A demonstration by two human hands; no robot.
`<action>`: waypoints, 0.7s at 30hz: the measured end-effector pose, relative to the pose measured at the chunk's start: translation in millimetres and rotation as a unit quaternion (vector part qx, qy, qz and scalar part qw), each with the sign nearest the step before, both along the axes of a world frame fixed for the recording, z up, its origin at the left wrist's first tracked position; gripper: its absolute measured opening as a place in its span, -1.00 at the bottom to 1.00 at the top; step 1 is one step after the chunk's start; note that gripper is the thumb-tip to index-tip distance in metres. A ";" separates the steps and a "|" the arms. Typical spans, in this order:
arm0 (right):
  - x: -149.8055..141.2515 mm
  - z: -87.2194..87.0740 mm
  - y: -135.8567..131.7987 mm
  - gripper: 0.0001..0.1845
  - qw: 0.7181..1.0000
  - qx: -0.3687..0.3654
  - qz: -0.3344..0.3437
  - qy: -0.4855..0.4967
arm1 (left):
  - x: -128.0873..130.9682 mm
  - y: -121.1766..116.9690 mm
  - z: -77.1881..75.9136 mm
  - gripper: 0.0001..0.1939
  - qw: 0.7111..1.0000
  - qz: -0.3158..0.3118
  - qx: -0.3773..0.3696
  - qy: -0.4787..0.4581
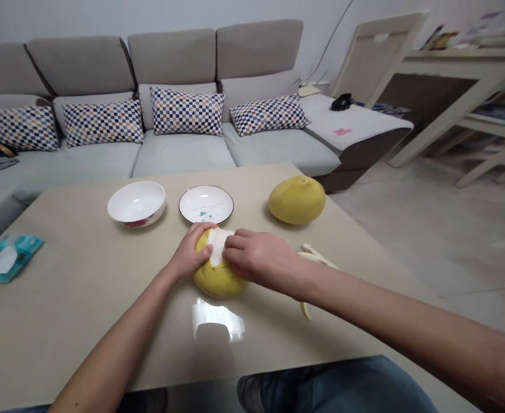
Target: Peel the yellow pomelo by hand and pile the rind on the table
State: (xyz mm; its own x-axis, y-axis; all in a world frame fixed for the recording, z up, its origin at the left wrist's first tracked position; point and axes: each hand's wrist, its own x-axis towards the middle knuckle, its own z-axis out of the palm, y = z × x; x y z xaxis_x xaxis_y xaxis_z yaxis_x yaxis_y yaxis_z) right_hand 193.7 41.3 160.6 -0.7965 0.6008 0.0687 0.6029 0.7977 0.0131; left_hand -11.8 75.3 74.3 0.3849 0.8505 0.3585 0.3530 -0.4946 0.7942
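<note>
A partly peeled yellow pomelo (220, 281) rests on the table in front of me, its white pith (218, 244) bare on top. My left hand (192, 249) grips its left side, thumb on the edge of the pith. Curled over the right side of the bare patch, the fingers of my right hand (256, 255) press on the peel; their tips are partly hidden. Strips of peel (316, 257) lie to the right, partly behind my right forearm. Farther back sits a whole pomelo (297, 199).
A white bowl (136, 201) and a dark-rimmed white plate (206, 203) stand beyond my hands. At the left lies a teal tissue pack (9, 258). The table (106, 321) reaches toward a grey sofa (183, 155) with checked cushions. My knees are below the near edge.
</note>
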 end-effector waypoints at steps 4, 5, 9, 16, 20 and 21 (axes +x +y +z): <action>-6.2 11.5 -4.7 -0.84 0.995 0.017 0.037 -0.087 | 0.1 1.8 -0.9 -0.55 1.000 0.004 -0.001 0.010; -8.5 14.4 -5.7 -0.82 0.993 0.021 0.044 -0.109 | 0.5 2.3 -0.9 -0.56 1.000 0.005 -0.001 0.013; -17.2 24.9 -7.5 -0.78 0.985 0.024 0.050 -0.164 | 1.6 2.9 -0.8 -0.59 1.000 0.012 0.000 0.019; -21.8 24.9 1.3 -0.79 0.987 -0.005 0.066 -0.143 | 1.7 0.8 0.4 -0.62 1.000 0.014 -0.003 0.019; -23.1 14.3 6.7 -0.84 0.989 -0.025 0.095 -0.108 | 3.5 -0.2 2.5 -0.64 1.000 0.010 -0.006 0.016; -24.1 12.0 7.4 -0.86 0.989 -0.033 0.096 -0.104 | 3.7 -0.8 2.9 -0.64 1.000 0.007 -0.006 0.016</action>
